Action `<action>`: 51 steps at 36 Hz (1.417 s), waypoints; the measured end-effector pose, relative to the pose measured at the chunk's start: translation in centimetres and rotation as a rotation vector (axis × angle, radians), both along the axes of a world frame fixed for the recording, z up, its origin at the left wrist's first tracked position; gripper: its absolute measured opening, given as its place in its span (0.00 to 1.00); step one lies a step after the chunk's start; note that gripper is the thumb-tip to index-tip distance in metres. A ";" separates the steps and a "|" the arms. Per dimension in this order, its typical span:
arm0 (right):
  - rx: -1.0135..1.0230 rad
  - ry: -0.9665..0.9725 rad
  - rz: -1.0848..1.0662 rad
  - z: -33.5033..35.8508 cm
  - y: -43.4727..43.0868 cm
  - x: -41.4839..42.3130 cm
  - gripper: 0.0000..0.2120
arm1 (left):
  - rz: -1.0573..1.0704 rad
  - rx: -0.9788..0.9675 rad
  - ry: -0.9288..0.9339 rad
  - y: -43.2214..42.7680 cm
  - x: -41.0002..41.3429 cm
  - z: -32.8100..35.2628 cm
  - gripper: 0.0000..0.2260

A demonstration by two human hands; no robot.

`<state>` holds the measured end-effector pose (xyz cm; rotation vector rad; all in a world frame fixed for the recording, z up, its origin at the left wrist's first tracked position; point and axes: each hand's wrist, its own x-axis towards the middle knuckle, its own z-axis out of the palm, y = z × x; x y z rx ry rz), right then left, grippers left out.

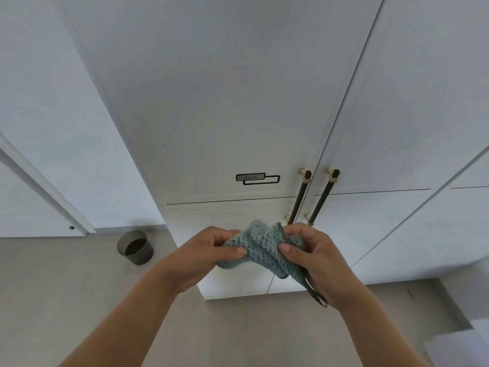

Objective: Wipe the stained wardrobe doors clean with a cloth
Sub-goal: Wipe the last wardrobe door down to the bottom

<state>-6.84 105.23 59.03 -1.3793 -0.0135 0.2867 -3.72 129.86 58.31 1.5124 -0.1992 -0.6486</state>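
A bunched pale teal cloth with a dark dotted edge and a hanging loop sits between both hands, low in front of the white wardrobe doors. My left hand pinches its left side with thumb and fingers. My right hand grips its right side. The left wardrobe door carries a small dark speck on its left part and a silver nameplate. The right wardrobe door stands beside it. The cloth is held off the doors, not touching them.
Two dark bar handles with brass ends run down the doors' meeting edges, just above the cloth. A grey round bin stands on the floor at the left by the wall. A white object shows at the bottom right corner.
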 end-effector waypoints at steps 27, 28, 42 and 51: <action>-1.214 -1.066 -0.134 0.8 5.1 -3.4 0.08 | 0.278 -0.287 0.489 -4.1 -1.1 3.0 0.19; -1.224 -1.095 -0.144 0.3 5.1 -3.7 0.07 | 0.282 -0.302 0.505 -4.1 -1.1 3.0 0.20; -0.555 -0.377 -0.259 1.0 1.2 -3.1 0.25 | 0.271 -0.448 0.333 -3.1 -3.3 3.1 0.18; 0.276 0.249 -0.122 1.7 0.8 -1.9 0.15 | 0.465 0.272 -0.274 -4.0 -3.8 2.9 0.14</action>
